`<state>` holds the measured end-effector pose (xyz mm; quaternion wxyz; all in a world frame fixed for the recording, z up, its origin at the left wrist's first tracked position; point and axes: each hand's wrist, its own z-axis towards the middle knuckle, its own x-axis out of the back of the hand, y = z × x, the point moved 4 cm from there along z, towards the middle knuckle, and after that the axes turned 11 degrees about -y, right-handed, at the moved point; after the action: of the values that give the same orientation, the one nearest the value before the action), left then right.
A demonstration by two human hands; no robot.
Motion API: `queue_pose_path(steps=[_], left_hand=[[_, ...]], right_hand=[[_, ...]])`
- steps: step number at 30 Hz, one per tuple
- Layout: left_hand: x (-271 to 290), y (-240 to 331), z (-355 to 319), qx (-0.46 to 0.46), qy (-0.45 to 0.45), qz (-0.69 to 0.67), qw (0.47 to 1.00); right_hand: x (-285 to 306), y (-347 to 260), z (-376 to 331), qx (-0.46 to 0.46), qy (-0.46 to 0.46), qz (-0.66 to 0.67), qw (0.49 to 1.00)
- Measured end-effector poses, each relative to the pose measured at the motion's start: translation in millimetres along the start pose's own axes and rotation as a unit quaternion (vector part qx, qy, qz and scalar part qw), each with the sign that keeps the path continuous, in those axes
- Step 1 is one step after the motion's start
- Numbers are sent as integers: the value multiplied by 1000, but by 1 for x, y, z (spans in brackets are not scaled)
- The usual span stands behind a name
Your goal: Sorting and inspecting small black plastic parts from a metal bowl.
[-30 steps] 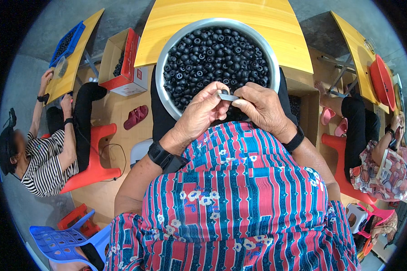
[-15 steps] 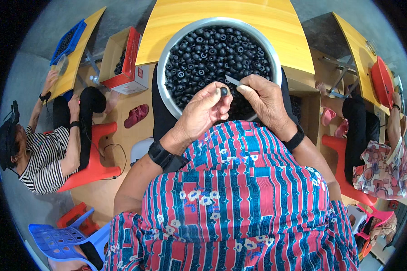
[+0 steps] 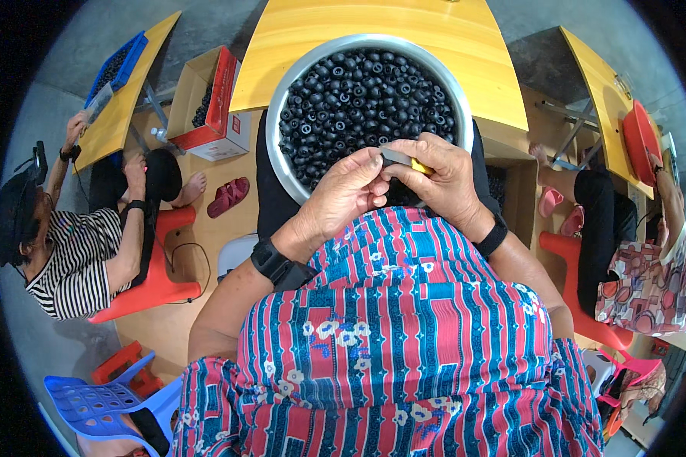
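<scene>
A metal bowl point(image 3: 275, 114) holds a heap of small black round pieces point(image 3: 358, 91), many with a pale-ringed hole. Over its near edge, my left hand point(image 3: 341, 192) is closed, thumb and fingertips pinched together. The small black round piece seen there earlier is now mostly hidden by fingers and blade. My right hand point(image 3: 446, 179) grips a small knife point(image 3: 421, 166) with a yellow handle. Its short blade lies against my left fingertips, and both hands meet there.
The bowl stands against a yellow wooden table point(image 3: 297, 23). An open red-and-white carton point(image 3: 219, 114) is on the floor to the left, near dark red slippers point(image 3: 229, 196). One person point(image 3: 76, 259) sits at the left, another point(image 3: 648, 282) at the right by a red basin point(image 3: 640, 141).
My right hand has come left with the knife, bringing the blade to my left fingertips. The yellow handle now shows. The black piece has become mostly covered.
</scene>
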<state>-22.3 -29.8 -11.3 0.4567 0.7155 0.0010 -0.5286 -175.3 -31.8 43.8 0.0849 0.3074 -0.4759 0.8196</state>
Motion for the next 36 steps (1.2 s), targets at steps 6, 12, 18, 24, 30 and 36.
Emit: queue_pose_path(steps=[6, 12, 18, 24, 30, 36], left_hand=[[10, -8, 0, 2, -14, -25, 1000], [6, -10, 0, 21, -12, -53, 998], [10, -10, 2, 17, 0, -56, 998], [3, 8, 6, 0, -4, -43, 999], [-18, 35, 27, 7, 102, 427, 898], [-36, 55, 46, -121, 90, 745, 650]], right_hand=[[-1, -4, -3, 55, 32, -47, 997], [1, -6, -6, 76, 37, -68, 994], [5, -11, -10, 100, 16, -65, 993], [15, -9, -16, 63, 55, -40, 996], [22, -2, -20, 17, 124, -49, 991], [24, 2, -21, -15, 151, -17, 988]])
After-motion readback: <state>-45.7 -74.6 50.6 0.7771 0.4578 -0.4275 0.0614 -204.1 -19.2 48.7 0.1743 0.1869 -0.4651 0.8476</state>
